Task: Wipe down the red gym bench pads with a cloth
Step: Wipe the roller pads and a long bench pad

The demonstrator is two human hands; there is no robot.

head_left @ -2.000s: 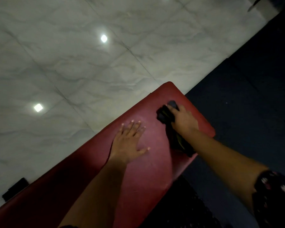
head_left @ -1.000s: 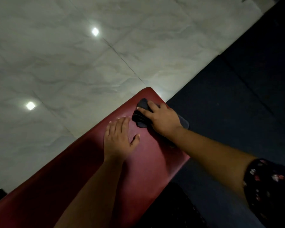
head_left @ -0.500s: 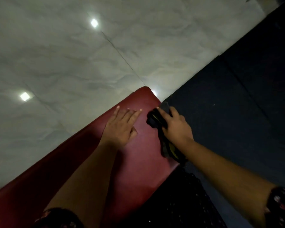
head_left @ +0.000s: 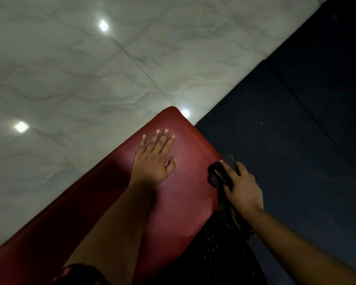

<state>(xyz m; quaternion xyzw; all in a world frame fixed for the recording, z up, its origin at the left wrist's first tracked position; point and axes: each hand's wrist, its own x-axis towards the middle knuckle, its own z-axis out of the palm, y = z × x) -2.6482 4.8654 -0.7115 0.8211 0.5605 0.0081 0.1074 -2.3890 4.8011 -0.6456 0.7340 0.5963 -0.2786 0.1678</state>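
L hand (head_left: 152,161) lies flat on red pad (head_left: 183,202), grip spread. R hand (head_left: 242,190) at pad's edge, grip curled round dark cloth (head_left: 215,175)

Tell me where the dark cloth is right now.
In the head view, the dark cloth is at the right edge of the red bench pad, gripped by the right hand, apart from the flat left hand.

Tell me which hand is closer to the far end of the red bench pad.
Left. The left hand lies flat on the red bench pad, fingertips just short of its far end. The right hand grips the dark cloth at the pad's right edge, farther back.
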